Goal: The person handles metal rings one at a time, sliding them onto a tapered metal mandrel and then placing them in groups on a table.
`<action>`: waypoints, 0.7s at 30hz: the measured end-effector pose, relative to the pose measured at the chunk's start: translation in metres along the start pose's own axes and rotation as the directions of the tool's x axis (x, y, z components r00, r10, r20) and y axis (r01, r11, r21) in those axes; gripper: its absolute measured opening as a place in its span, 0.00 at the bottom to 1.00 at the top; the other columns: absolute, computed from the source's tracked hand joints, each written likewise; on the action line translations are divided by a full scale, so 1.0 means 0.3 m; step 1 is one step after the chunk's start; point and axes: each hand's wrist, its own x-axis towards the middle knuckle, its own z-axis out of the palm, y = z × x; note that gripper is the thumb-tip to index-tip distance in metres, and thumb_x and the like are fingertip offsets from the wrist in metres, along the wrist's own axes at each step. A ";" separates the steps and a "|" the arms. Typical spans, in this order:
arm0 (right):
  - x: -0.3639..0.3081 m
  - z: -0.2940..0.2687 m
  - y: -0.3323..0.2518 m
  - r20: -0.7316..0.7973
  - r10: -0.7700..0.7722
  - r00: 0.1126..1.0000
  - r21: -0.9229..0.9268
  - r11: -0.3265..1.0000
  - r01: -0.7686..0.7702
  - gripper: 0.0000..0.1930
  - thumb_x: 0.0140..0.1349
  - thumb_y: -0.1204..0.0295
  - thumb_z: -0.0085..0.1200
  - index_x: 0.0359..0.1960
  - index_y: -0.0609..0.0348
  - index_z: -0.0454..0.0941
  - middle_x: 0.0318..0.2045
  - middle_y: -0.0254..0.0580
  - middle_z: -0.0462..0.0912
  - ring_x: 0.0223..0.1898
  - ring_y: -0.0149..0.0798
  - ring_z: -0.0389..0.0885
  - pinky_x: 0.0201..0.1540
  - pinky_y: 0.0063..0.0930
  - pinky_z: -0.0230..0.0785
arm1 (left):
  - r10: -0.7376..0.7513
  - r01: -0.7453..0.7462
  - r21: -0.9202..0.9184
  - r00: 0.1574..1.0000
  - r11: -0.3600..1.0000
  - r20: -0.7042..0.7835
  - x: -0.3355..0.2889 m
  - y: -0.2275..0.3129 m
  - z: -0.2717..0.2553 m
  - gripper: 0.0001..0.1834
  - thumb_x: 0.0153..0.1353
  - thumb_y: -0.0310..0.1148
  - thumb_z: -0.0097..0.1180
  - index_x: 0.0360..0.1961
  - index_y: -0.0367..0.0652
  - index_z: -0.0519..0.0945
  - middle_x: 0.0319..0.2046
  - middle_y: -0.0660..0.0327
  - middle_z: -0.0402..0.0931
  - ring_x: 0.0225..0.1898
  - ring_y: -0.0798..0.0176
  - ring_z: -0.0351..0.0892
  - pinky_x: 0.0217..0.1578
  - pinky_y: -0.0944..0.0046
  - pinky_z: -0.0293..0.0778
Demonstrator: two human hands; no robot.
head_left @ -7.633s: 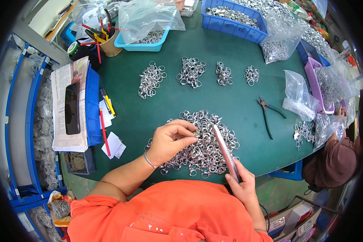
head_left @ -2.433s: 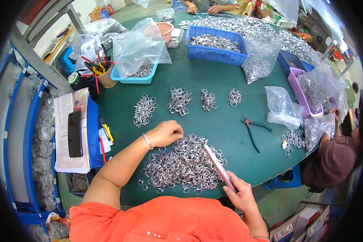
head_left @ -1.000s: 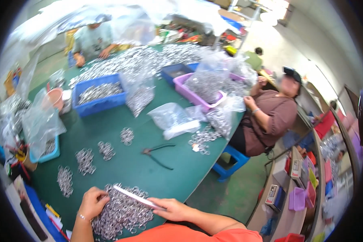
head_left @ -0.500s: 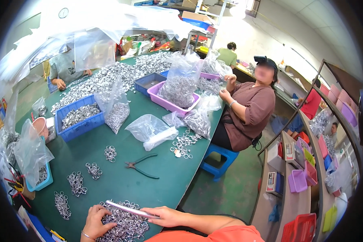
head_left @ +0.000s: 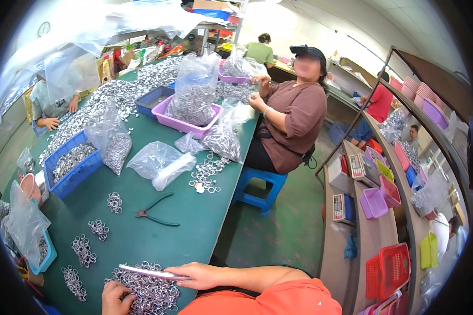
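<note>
Steel rings (head_left: 147, 290) heaped near-left look light and slippery, so I'd pinch them singly; my left hand (head_left: 116, 297) rests curled on them, right hand (head_left: 201, 274) closed round the thin rod (head_left: 147, 272).

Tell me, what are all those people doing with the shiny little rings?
A person in an orange top sits at a green table. Their right hand holds a thin metal rod over a pile of metal rings, and their left hand rests on the pile. Four small ring bunches and green-handled pliers lie nearby. Further along, another worker in a brown shirt handles rings beside bags and trays full of them.
</note>
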 end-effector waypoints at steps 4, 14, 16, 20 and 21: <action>0.001 0.003 0.003 0.059 0.034 0.998 0.011 0.999 -0.034 0.25 0.58 0.74 0.48 0.58 0.61 0.59 0.43 0.55 0.75 0.43 0.53 0.74 0.44 0.36 0.66 | -0.081 0.077 -0.048 0.991 0.996 -0.102 -0.004 0.030 -0.027 0.05 0.49 0.23 0.57 0.28 0.35 0.75 0.31 0.52 0.73 0.34 0.51 0.73 0.37 0.62 0.70; -0.021 0.051 0.041 -0.066 -0.042 0.997 -0.079 0.996 0.037 0.23 0.55 0.73 0.51 0.54 0.59 0.65 0.36 0.55 0.77 0.37 0.50 0.77 0.41 0.34 0.70 | 0.030 -0.023 0.057 0.992 0.998 -0.120 -0.046 -0.019 0.039 0.06 0.38 0.23 0.60 0.19 0.39 0.75 0.24 0.56 0.70 0.30 0.50 0.70 0.34 0.57 0.66; -0.029 0.018 0.014 -0.029 0.109 0.994 -0.142 0.984 -0.112 0.24 0.55 0.74 0.53 0.55 0.58 0.65 0.37 0.47 0.78 0.36 0.39 0.78 0.41 0.27 0.69 | -0.076 0.077 0.003 0.985 0.997 -0.157 -0.017 -0.019 0.046 0.03 0.44 0.21 0.57 0.23 0.37 0.75 0.24 0.54 0.71 0.30 0.50 0.71 0.32 0.59 0.68; -0.046 -0.008 -0.015 -0.179 0.061 0.982 -0.137 0.987 -0.086 0.22 0.53 0.76 0.56 0.51 0.61 0.69 0.37 0.51 0.78 0.38 0.42 0.79 0.41 0.28 0.70 | -0.168 0.146 -0.121 0.966 0.982 -0.197 0.008 -0.034 0.015 0.04 0.48 0.20 0.55 0.26 0.38 0.77 0.26 0.55 0.75 0.30 0.54 0.75 0.31 0.62 0.70; -0.050 -0.009 -0.015 -0.203 0.071 0.977 -0.148 0.984 -0.102 0.22 0.52 0.77 0.56 0.51 0.62 0.70 0.36 0.51 0.78 0.38 0.41 0.80 0.41 0.27 0.70 | -0.165 0.134 -0.154 0.962 0.979 -0.217 0.001 -0.039 0.007 0.04 0.48 0.20 0.55 0.28 0.37 0.77 0.26 0.56 0.75 0.30 0.55 0.76 0.31 0.63 0.71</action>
